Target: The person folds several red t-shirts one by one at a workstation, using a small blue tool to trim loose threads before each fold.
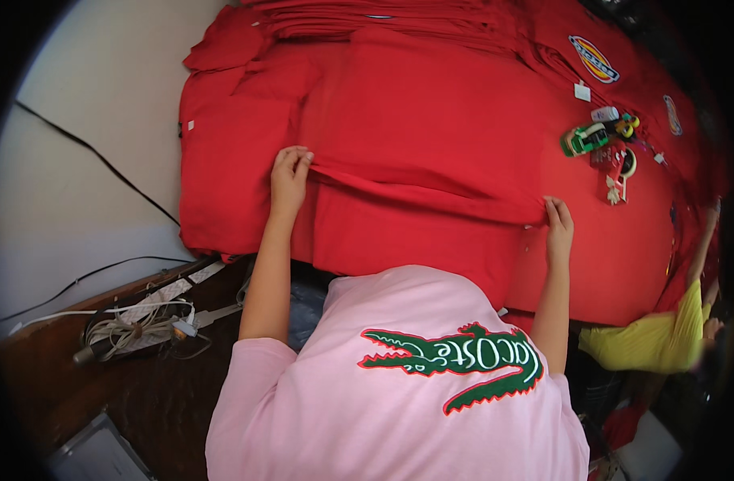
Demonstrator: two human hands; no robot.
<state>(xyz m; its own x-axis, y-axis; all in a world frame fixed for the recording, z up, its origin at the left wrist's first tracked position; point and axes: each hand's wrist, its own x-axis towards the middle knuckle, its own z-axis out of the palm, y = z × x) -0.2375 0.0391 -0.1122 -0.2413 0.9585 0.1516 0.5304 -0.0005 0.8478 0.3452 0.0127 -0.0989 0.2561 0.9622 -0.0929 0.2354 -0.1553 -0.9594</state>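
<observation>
Left hand (289, 178) on red fabric (423, 197)

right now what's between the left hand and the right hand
In the head view, a band of red fabric stretches between the left hand and right hand, pinched at both ends.

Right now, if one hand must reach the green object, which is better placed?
Probably the right hand: it is clearly nearer the green object, while the left hand is farther left. Both pinch the red garment, so the right would need to let go first.
</observation>
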